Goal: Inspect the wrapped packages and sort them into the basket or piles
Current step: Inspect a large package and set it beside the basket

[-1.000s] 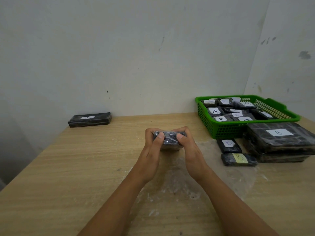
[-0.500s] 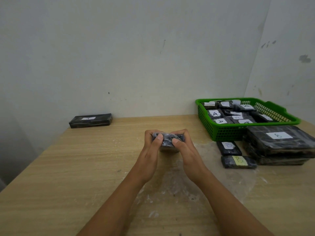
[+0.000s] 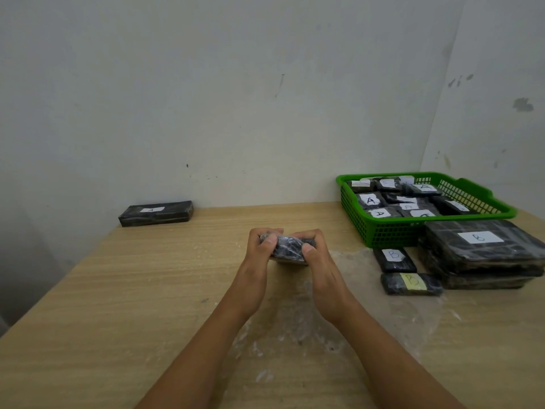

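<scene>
Left hand (image 3: 259, 252) and right hand (image 3: 317, 255) grip the wrapped package (image 3: 289, 249) by its ends; it looks small, light, slick-filmed.

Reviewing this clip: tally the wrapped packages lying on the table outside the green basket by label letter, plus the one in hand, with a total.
Labelled B: 3 – small white-label package, yellow-label package, large top package of the stack
Labelled A: 1 – package by the wall
Label hidden: 2 – held package, lower stack package
Total: 6
</scene>
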The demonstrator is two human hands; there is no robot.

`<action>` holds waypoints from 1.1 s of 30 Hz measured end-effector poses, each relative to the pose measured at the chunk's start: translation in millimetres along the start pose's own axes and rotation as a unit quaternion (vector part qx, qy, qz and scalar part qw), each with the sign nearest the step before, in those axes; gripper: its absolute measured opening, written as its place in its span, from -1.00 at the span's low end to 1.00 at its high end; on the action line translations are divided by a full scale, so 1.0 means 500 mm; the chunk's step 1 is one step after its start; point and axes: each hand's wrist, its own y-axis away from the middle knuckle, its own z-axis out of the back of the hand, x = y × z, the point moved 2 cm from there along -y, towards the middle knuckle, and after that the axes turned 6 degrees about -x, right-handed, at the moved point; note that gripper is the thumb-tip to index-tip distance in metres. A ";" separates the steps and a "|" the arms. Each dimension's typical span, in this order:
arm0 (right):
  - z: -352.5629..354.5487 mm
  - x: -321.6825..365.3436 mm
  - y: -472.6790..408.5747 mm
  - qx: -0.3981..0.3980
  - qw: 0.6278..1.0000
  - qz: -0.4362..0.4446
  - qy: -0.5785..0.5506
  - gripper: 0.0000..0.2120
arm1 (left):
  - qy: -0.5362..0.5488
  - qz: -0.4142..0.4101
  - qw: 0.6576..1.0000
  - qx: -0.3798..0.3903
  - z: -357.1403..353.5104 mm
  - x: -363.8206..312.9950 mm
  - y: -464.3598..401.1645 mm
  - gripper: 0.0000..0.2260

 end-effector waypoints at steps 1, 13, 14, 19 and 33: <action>-0.001 -0.002 0.001 -0.005 1.000 0.004 0.002 -0.66 | -0.005 0.008 1.000 -0.009 0.000 -0.002 -0.001 -0.53; 0.020 0.004 -0.018 -0.019 0.999 -0.010 -0.024 -0.60 | 0.169 0.173 0.966 -0.093 0.021 0.000 -0.025 -0.77; 0.026 0.001 -0.022 -0.042 0.999 -0.023 -0.024 -0.64 | 0.177 0.179 0.963 -0.093 0.022 0.001 -0.027 -0.77; 0.072 -0.055 -0.057 -0.149 0.982 -0.091 0.077 -0.76 | 0.210 0.191 0.957 -0.055 0.022 0.005 -0.029 -0.69; 0.177 -0.042 -0.052 -0.217 0.956 -0.191 -0.052 -0.72 | 0.122 0.201 0.971 0.040 0.028 0.027 -0.028 -0.66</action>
